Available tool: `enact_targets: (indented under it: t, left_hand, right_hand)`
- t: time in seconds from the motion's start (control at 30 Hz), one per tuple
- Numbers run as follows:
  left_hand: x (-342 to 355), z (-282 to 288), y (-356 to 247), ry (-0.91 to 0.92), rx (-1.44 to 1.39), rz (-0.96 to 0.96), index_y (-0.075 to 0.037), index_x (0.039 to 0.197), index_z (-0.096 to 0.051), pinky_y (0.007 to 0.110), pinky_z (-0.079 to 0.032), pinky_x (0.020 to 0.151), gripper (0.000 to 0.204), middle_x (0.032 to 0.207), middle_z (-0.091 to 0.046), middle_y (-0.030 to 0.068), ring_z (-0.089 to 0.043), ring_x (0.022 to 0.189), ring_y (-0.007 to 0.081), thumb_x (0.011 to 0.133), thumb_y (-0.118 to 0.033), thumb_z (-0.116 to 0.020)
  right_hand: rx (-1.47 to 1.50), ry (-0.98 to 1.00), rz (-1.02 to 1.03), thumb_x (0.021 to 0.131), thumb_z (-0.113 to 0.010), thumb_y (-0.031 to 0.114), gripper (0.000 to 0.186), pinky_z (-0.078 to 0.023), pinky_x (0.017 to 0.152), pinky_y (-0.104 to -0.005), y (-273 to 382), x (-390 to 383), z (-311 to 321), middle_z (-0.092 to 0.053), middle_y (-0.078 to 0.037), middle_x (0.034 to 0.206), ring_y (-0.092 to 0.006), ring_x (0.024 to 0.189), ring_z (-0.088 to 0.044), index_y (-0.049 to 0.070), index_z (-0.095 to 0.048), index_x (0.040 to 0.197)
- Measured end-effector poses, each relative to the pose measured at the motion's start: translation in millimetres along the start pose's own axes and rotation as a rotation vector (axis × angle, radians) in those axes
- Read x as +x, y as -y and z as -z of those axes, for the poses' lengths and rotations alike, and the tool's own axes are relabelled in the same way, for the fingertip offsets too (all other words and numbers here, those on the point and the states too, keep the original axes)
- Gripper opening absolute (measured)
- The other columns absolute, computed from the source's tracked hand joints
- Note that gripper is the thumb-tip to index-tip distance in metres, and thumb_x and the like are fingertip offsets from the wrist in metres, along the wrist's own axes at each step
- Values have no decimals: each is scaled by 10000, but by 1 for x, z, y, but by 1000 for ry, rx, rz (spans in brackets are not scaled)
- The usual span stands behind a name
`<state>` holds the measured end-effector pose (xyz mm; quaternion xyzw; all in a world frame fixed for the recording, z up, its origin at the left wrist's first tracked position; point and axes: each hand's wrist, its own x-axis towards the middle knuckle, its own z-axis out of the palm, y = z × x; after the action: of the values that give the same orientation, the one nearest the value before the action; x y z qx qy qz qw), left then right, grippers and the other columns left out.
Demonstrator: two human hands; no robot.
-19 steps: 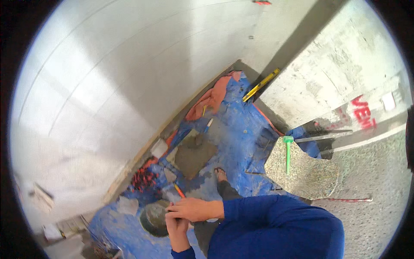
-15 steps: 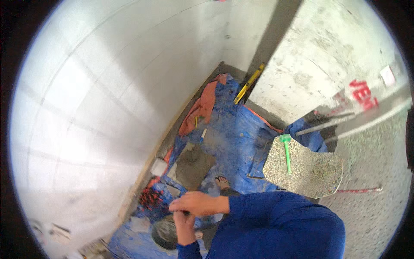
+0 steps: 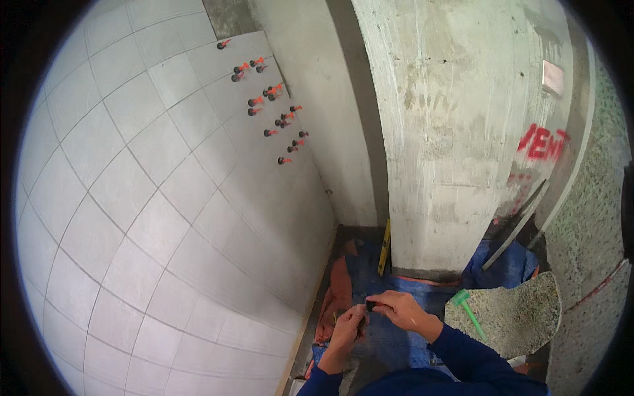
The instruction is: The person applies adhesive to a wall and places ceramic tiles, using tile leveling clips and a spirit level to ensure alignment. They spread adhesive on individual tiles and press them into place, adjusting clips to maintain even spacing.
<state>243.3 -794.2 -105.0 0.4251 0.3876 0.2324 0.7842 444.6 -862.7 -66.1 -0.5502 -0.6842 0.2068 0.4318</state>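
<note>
My two hands are raised close together in front of me, over the blue tarp. Between the thumb and fingers of my right hand [image 3: 401, 311] is a small black piece [image 3: 370, 305], much like the knobs on the wall. Beside it my left hand [image 3: 345, 335] is closed, fingertips pinched near that piece. Something dark shows in its palm, too small to make out. On the light grey tiled wall [image 3: 158, 218] to the left, several tile levelling spacers [image 3: 255, 101] with black knobs and red-orange stems stick out along the joints near the upper edge.
A bare concrete column [image 3: 439, 152] stands ahead, with a yellow spirit level [image 3: 384, 247] leaning by its base. To the right, a green mallet [image 3: 470, 315] lies on a speckled board [image 3: 518, 313]. Blue tarp [image 3: 409, 330] covers the floor, with orange cloth [image 3: 338, 290] along the wall.
My view has swung up from the floor to the wall, bringing the spacers into sight. My hands, earlier stacked over a bucket, are now raised, the right one with the small black piece.
</note>
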Motion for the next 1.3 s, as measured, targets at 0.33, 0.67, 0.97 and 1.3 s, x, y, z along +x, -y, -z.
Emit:
enact_targets:
  t: [0.33,0.67,0.97,1.3]
  left_hand:
    - [147,71,-103,-43,-146,-160,-74,1190,-651,288,-433,512,303,764,-588,-3,-546,606,115,1018,-321,-690]
    - [261,110,-281,-336,455,-636,-42,1288,-676,253,-492,624,424,909,-698,30,-579,663,87,891,-130,-793]
    - [308,114,-380,-330,647,-789,-58,1357,-646,211,-446,547,569,953,-705,-3,-547,651,36,853,-203,-866]
    - [367,108,-452,-514,649,-785,-12,1192,-707,247,-485,701,387,995,-730,42,-573,781,75,843,-112,-842]
  right_hand:
    - [-83,-39,213,934,-698,145,182,-574,788,-443,-85,181,-15,-712,-155,1008,-373,917,-700,43,-727,1082]
    - [417,12,-240,976,-705,166,161,-535,677,-338,-112,410,1,-718,-77,895,-182,716,-653,15,-727,1025]
    - [765,-44,-227,1020,-675,144,148,-476,611,-242,-128,514,23,-684,-22,863,-83,702,-585,21,-718,1089]
    - [683,-18,17,975,-726,118,127,-498,638,-254,-163,629,45,-717,-4,920,-75,747,-604,68,-750,1089]
